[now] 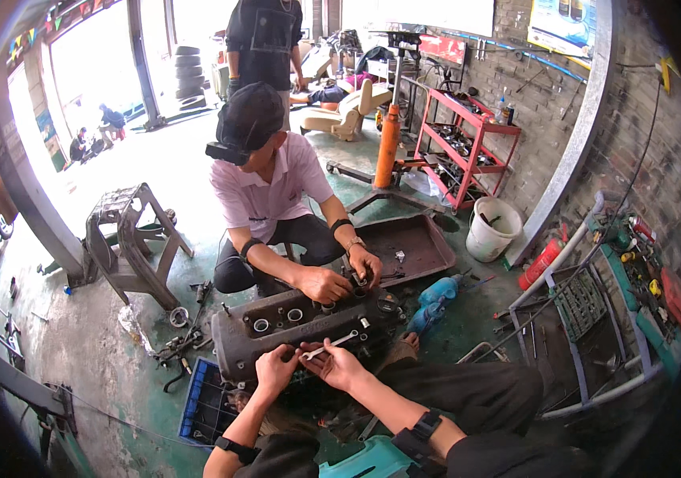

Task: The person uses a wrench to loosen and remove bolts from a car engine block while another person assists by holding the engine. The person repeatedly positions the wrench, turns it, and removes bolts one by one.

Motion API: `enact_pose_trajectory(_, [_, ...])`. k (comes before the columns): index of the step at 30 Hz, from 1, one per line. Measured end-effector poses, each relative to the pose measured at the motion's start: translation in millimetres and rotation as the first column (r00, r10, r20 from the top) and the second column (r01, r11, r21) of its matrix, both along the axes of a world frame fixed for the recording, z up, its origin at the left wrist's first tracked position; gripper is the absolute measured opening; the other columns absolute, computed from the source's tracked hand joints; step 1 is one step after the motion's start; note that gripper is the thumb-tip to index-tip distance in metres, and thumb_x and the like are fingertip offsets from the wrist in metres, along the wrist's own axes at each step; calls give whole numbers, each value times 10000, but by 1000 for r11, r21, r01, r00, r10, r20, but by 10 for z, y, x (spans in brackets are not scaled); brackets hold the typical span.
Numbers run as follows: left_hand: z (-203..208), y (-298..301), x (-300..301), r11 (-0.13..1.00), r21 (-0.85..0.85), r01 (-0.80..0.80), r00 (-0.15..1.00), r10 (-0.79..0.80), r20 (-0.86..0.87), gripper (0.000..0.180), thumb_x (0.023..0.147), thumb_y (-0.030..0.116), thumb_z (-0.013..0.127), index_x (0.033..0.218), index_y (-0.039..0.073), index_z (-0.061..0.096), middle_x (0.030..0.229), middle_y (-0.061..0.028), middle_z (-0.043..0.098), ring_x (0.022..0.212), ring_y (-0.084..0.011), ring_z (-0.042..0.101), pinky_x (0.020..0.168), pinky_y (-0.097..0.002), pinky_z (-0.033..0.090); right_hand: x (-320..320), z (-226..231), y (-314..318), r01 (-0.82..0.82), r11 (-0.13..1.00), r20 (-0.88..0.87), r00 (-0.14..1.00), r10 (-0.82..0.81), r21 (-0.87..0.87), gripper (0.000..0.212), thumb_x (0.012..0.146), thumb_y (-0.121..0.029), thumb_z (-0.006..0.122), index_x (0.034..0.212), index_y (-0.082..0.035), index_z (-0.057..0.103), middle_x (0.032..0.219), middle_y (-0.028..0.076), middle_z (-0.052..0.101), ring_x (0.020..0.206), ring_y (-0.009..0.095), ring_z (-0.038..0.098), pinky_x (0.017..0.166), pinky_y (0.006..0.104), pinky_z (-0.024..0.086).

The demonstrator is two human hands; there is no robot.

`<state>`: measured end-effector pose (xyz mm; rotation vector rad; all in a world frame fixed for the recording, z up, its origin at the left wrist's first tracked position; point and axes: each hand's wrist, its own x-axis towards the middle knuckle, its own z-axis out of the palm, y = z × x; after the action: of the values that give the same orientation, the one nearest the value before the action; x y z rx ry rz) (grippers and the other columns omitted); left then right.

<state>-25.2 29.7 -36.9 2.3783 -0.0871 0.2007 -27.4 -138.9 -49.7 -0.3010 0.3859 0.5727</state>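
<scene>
A dark engine with its valve cover (238,328) on top lies in front of me. My right hand (340,368), palm turned up, holds a silver combination wrench (332,345) across its fingers. Just beside it, my left hand (275,368) is closed at the cover's near edge, fingertips pinched; what they hold, if anything, is too small to make out. Across the engine crouches a person in a pale shirt and dark cap (272,171), both hands on the cover's far side near its round holes. A black oil cap (388,303) sits at the cover's right end.
A brown metal tray (444,253) lies behind the engine, with blue bottles (436,295) to its right. Loose parts and a blue crate (189,414) are at left. Around stand a grey step stool (121,209), orange jack (388,151), red cart (480,151) and white bucket (490,239).
</scene>
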Motion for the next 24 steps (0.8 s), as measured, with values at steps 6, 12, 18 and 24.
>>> enact_pose_trajectory(6, [-84,36,22,997,-81,10,999,-14,-45,274,751,338,681,850,83,695,720,-134,660,689,-279,655,627,-361,503,-250,43,-360,-120,989,-12,993,119,-92,355,985,-284,377,1061,17,550,1064,135,613,1066,285,576,903,414,493])
enact_pose_trajectory(12, [-69,18,22,998,-59,-2,999,-1,-52,262,743,329,687,847,88,694,714,-135,657,686,-289,654,629,-369,504,-406,299,-127,-420,888,164,878,449,-187,332,979,-281,404,1130,-12,527,1010,118,625,985,274,609,868,407,496])
enact_pose_trajectory(18, [-77,16,37,995,-77,57,996,-51,77,215,747,270,682,813,67,655,754,-143,649,703,-315,642,616,-394,495,-436,182,-120,-142,476,144,846,514,-868,208,921,-193,540,895,-18,649,759,45,619,655,125,573,640,285,489])
enact_pose_trajectory(24, [-110,23,23,999,-23,22,998,-21,56,263,769,327,682,861,81,673,739,-136,657,672,-286,649,615,-368,500,-285,168,-1156,55,33,64,891,450,-998,216,911,-227,562,896,-37,663,619,-25,517,551,48,436,532,207,358])
